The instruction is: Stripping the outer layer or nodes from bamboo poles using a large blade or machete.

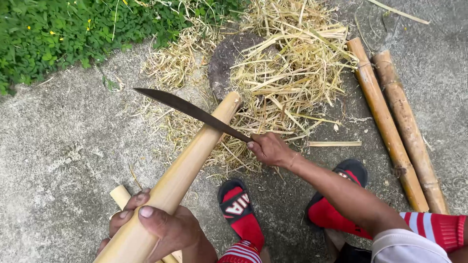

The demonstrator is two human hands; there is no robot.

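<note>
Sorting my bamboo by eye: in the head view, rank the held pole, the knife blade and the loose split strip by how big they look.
1. Held pole, though nearness to the camera inflates it.
2. Knife blade.
3. Split strip.

Open concrete (58,160) left of the held bamboo pole (190,156): free passage there. Ahead, a shavings pile (282,83) covers the round block (225,61). The blade (190,111) crosses above the pole's far end. Two bamboo poles (399,126) wall the right; both feet (292,204) fill the near centre.
</note>
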